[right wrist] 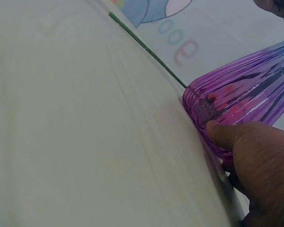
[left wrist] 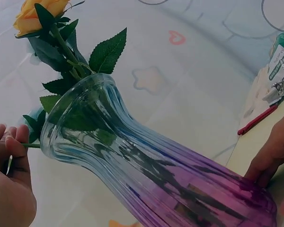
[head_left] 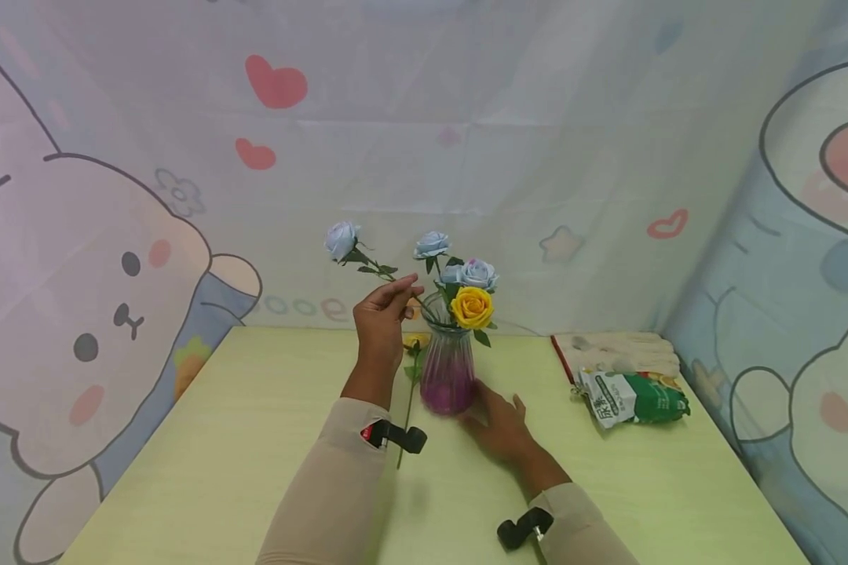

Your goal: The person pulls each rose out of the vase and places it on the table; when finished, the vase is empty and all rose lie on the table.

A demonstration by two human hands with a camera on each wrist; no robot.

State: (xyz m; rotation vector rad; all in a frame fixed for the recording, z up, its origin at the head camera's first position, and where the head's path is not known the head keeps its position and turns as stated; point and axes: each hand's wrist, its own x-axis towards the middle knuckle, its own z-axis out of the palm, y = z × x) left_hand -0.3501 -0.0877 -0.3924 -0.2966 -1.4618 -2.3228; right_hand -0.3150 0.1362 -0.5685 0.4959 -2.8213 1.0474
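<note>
A ribbed glass vase [head_left: 448, 369], clear at the neck and purple at the base, stands on the pale green table [head_left: 254, 439]. It holds a yellow rose [head_left: 472, 306] and blue roses [head_left: 477, 273]. My left hand [head_left: 410, 286] pinches the stem of another blue rose [head_left: 341, 239] beside the vase's mouth, and the bloom leans out to the left. In the left wrist view the left hand [left wrist: 9, 161] holds that stem against the rim of the vase [left wrist: 132, 156]. My right hand [head_left: 480, 404] grips the vase's base, with its thumb [right wrist: 227, 135] on the glass [right wrist: 246, 94].
A loose yellow flower lies on the table behind my left arm, its long green stem [head_left: 406, 424] running toward me. A green and white packet [head_left: 632, 396] and pale gloves [head_left: 618, 349] sit at the right. Printed cloth walls [head_left: 113, 275] close in three sides.
</note>
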